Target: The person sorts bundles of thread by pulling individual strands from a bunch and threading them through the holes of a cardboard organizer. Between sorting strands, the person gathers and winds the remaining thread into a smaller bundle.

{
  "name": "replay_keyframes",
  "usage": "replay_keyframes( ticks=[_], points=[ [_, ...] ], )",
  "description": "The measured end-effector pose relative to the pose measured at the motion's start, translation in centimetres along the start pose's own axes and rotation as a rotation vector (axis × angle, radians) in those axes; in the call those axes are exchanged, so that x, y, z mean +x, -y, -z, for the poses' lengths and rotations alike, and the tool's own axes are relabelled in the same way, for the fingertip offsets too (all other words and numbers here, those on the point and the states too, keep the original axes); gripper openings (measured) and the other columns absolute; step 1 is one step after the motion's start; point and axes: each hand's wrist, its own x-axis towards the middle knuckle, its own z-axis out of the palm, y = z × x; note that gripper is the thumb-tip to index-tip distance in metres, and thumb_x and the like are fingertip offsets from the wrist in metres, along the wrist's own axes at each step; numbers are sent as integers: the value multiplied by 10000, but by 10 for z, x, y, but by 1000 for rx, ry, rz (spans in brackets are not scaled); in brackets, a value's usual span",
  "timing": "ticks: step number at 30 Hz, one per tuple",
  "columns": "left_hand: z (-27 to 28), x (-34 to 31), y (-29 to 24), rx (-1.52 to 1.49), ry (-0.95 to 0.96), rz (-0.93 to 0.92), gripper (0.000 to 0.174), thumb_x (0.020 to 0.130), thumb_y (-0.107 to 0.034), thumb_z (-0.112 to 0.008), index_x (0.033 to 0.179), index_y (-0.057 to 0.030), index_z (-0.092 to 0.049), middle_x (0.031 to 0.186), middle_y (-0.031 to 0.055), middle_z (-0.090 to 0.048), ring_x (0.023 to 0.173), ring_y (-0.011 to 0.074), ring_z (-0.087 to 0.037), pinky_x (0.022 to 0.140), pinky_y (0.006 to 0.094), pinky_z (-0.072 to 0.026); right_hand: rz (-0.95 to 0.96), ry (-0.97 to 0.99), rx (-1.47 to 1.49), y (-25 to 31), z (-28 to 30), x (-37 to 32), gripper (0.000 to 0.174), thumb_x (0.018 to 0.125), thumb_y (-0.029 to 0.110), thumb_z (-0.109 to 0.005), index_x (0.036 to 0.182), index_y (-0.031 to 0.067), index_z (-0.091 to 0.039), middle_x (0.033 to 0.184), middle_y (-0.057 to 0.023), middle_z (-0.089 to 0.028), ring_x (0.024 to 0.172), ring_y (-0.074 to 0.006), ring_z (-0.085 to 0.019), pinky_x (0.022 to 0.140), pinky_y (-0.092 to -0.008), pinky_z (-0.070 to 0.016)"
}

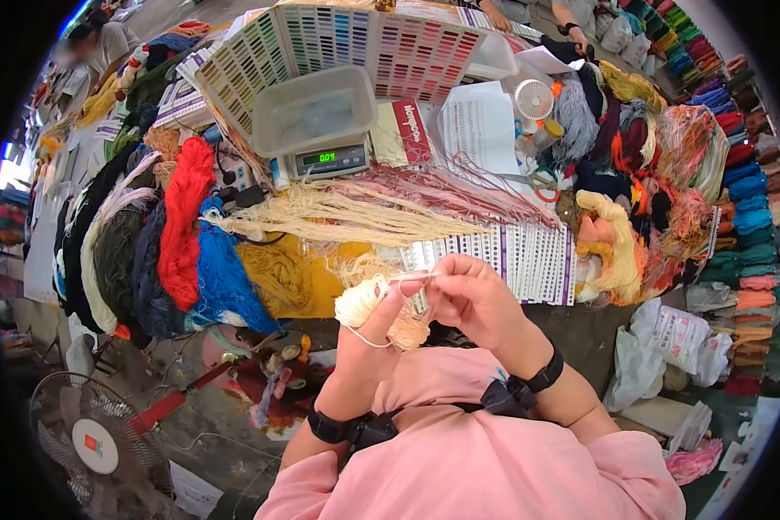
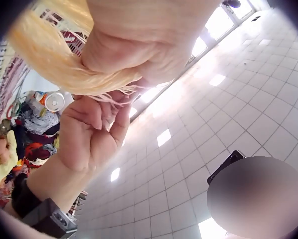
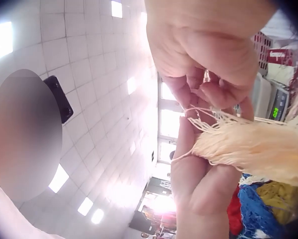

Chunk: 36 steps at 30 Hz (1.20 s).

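Observation:
A hank of cream yarn (image 1: 360,305) is gripped in my left hand (image 1: 368,347), its thumb laid across the strands. Close on its right, my right hand (image 1: 484,308) pinches thin loose strands at the hank's end between thumb and fingers. From the right wrist, the cut ends of the yarn (image 3: 253,144) spread over the left fingers, and several strands run up into the right fingertips (image 3: 189,97). The left wrist view shows the hank (image 2: 49,55) bending round under the left hand (image 2: 139,40).
Long cream strands (image 1: 338,215) lie across the table behind the hands. Beyond them stand a scale (image 1: 331,160) reading 0.09, a plastic tub (image 1: 314,108) and an upright colour chart (image 1: 425,56). Red yarn (image 1: 186,225) and blue yarn (image 1: 225,269) are left; scissors (image 1: 546,186) lie right.

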Motion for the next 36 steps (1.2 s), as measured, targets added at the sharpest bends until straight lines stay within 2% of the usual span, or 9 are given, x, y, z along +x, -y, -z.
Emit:
replay_keyframes(
  ticks=[3,7,13,19,22,25,28,34,36],
  points=[
    [1,0,1,-57,22,18,325,838,-211,-449,1053,30,-481,1015,111,-529,886,168,-533,728,279,-444,-53,126,3,0,13,-1,113,800,100,-495,863,12,-528,539,20,-462,406,-35,-347,370,-152,-235],
    [8,2,3,-2,23,50,466,843,-327,-404,1109,54,-432,1041,134,-514,916,194,-521,776,301,-427,-27,46,-354,2,-6,-5,179,767,103,-550,916,5,-571,607,20,-515,443,-10,-359,375,-151,-233],
    [1,2,1,42,78,15,431,843,-271,-416,1118,59,-419,1050,134,-507,944,204,-511,787,306,-424,22,-2,-379,-5,-10,-2,177,731,64,-571,895,3,-600,616,25,-511,458,-6,-343,393,-159,-246],
    [2,3,3,45,-2,-23,310,827,-171,-451,1059,33,-479,1050,134,-511,949,209,-509,799,314,-419,5,14,-217,-4,-6,-1,171,730,32,-536,884,1,-605,575,34,-475,442,-18,-313,403,-158,-247],
    [1,3,1,-42,22,-1,278,830,-169,-454,1024,24,-504,999,108,-535,882,165,-526,723,262,-426,32,22,-177,-3,-4,-1,158,735,31,-529,869,-12,-601,570,34,-465,440,-17,-308,401,-161,-238],
    [3,4,1,-37,24,-14,270,829,-163,-454,1018,21,-511,1004,111,-534,881,166,-528,715,264,-430,68,30,-112,-7,-2,1,147,741,35,-525,858,-22,-595,570,28,-465,438,-18,-317,405,-162,-245],
    [7,2,1,-43,14,4,273,828,-167,-454,1018,19,-514,998,110,-536,869,161,-532,704,259,-433,2,67,79,-5,2,3,134,751,46,-527,849,-16,-593,578,34,-466,431,-18,-310,396,-164,-243],
    [10,1,5,-18,-3,46,319,828,-189,-445,1058,27,-490,1087,126,-492,967,204,-497,793,314,-414,15,2,-432,-9,-8,0,165,756,64,-547,902,5,-597,597,50,-480,443,-2,-325,385,-156,-236],
    [7,0,3,-6,-16,36,330,830,-182,-439,1075,38,-471,1114,135,-473,986,216,-489,817,324,-405,26,-2,-400,-10,-10,-1,172,746,53,-557,905,-4,-596,604,43,-488,455,-2,-322,391,-154,-237]
  ],
)
